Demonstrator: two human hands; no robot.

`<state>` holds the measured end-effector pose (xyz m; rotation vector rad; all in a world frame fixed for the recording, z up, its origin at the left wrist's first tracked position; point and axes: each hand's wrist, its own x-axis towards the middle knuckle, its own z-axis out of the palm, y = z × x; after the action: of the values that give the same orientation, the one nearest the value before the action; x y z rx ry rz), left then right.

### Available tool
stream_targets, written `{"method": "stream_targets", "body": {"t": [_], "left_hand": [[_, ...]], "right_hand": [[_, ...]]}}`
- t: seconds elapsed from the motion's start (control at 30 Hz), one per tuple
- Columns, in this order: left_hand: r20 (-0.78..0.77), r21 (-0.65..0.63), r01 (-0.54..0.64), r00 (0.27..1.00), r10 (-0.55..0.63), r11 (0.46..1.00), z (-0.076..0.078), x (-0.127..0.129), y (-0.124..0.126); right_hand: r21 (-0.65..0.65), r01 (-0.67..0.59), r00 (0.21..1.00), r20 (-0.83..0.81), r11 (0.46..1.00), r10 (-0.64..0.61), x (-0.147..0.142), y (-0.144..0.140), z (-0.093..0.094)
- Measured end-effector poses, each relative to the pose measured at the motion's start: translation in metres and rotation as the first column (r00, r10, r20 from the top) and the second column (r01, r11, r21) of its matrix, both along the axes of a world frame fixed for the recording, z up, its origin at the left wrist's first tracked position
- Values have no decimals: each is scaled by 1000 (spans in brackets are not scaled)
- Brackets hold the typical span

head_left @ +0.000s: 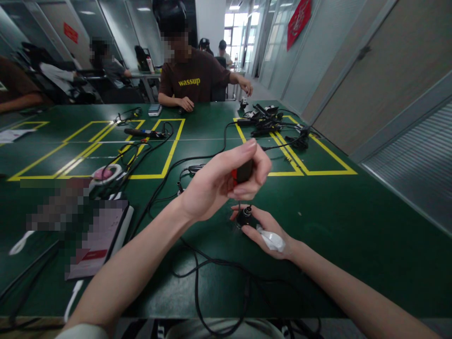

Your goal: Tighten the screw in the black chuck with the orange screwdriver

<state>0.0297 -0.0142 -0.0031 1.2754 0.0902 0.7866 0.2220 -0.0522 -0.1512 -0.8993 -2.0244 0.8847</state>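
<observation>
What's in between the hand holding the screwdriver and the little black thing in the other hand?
In the head view, only the screwdriver's thin shaft runs down from the left hand to the small black part held by the right hand.

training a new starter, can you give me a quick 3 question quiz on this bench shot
1. True or false: the left hand grips a screwdriver with a red and black handle.
2. What does the right hand steady on the green table? A small black part; B phone; C mug.
3. What white item lies in the right palm?

Key: 1 true; 2 A, the small black part; 3 a crumpled white wrapper.
</observation>
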Motion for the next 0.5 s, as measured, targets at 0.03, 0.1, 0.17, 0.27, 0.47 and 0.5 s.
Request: {"method": "stream_targets", "body": {"t": [0.03,0.1,0.17,0.27,0.47,0.5], "left_hand": [[-1,-10,10,1000,-10,1000,1,0,0],[2,-37,21,1000,-20,999,2,0,1],[8,-52,25,1000,-24,998,2,0,1],[11,-64,21,1000,-20,998,2,1,2],[43,-72,-36,998,39,997,0,4,1],[52,-66,-53,997,57,996,-1,5,0]], "right_hand": [[-4,-1,1000,1,1000,1,0,0,0],[-9,-5,1000,1,1000,5,0,0,0],[-9,-7,1000,2,1000,7,1,0,-1],[-8,-4,1000,1,1000,4,1,0,0],[4,-4,1000,5,1000,4,0,0,0],[8,-4,1000,4,1000,4,0,1,0]]}}
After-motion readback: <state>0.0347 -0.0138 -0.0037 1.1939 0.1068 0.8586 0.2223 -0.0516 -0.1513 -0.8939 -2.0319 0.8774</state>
